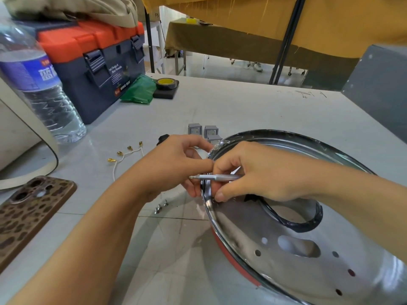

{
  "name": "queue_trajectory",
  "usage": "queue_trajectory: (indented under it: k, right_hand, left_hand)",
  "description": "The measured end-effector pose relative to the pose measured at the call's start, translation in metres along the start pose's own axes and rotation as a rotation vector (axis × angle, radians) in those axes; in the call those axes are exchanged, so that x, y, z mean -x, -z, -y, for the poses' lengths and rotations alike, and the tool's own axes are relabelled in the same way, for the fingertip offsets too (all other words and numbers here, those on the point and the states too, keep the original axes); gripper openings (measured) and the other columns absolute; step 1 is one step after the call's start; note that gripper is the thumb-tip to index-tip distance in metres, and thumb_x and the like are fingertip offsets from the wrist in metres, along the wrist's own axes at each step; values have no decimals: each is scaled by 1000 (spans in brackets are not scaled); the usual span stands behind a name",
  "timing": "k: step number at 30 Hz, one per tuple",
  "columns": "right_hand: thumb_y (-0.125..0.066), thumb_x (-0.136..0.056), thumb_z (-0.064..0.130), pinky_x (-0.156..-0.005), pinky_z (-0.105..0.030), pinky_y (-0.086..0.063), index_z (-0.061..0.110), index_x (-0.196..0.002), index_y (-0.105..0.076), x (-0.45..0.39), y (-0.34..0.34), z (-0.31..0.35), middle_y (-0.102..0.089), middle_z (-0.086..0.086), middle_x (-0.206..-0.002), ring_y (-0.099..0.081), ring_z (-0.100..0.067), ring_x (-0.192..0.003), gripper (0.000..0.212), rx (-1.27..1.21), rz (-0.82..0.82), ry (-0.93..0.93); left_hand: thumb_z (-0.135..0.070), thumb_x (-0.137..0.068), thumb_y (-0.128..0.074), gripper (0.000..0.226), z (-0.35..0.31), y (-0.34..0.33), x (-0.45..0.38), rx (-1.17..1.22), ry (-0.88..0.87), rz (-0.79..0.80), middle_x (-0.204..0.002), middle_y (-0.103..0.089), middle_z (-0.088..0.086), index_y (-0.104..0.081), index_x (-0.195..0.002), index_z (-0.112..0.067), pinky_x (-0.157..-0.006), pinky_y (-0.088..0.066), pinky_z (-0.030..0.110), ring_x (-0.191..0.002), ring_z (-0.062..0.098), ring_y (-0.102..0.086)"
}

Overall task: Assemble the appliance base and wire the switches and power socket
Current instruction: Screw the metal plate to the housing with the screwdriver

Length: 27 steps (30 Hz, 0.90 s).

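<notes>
The white table (253, 111) carries a round metal base (297, 249) at its near right edge. A toolbox (99, 69) and water bottle (39, 89) stand at the far left. The right hand (264, 172) grips a screwdriver (214, 177) over the base's left rim; the left hand (176, 164) pinches that rim. Three grey switches (204, 132) lie just beyond, white wires (125, 155) toward the left, screws (160, 206) near the rim.
</notes>
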State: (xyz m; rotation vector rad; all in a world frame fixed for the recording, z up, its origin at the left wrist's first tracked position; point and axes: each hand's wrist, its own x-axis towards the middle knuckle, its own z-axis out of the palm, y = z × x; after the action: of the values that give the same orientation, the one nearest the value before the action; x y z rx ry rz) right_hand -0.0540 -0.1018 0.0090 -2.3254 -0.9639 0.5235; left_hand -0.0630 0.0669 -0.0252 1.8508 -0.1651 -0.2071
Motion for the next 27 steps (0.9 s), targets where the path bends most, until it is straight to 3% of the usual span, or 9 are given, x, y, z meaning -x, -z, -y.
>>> queue_trajectory:
  k: [5, 11, 15, 20, 24, 27]
  right_hand:
    - [-73, -78, 15, -66, -30, -48, 13, -78, -73, -1, 2, 1, -70, -4, -76, -63, -21, -73, 1, 12, 29, -9]
    - [-73, -77, 16, -67, -31, -46, 15, -76, -73, -1, 2, 3, -69, -2, -74, -61, -17, -72, 2, 39, 44, -23]
    - [-75, -75, 19, -61, -25, -43, 15, -74, -73, -4, 1, 3, -66, 0, -71, -55, -6, -62, 4, 77, 24, -30]
    - [-77, -73, 20, -61, -28, -44, 16, -71, -71, -3, -1, 2, -66, 0, -70, -56, -10, -63, 8, 50, 7, -37]
    - [-77, -74, 22, -58, -24, -43, 16, -73, -71, -3, -3, 1, -65, 1, -72, -53, -3, -60, 9, 40, -25, -39]
    - [-77, -75, 25, -58, -25, -43, 18, -75, -73, -3, -5, 3, -67, -3, -73, -54, -9, -61, 8, 59, -35, -32]
  left_hand:
    - [-5, -82, -66, 22, 1, 0, 0, -5, 7, 6, -66, -66, 11, -61, -102, -15, -42, -47, 20, -56, 27, -62]
    - [-8, -82, -66, 23, 3, 0, -1, -14, 17, -1, -63, -66, 7, -61, -103, -16, -43, -48, 22, -54, 24, -63]
    - [-9, -82, -66, 21, 2, 1, -1, -11, 21, 14, -60, -66, 4, -62, -101, -16, -44, -48, 21, -53, 21, -62]
    - [-11, -84, -65, 18, 1, 2, 0, -5, 17, 27, -59, -67, 3, -62, -101, -17, -44, -48, 21, -54, 21, -64]
    - [-19, -87, -62, 18, 0, 2, 1, -13, 35, 26, -67, -69, 7, -62, -105, -16, -47, -50, 22, -57, 22, -65]
    - [-27, -90, -58, 14, -1, 1, 2, -5, 33, -3, -83, -70, 13, -66, -96, -17, -47, -50, 22, -52, 19, -61]
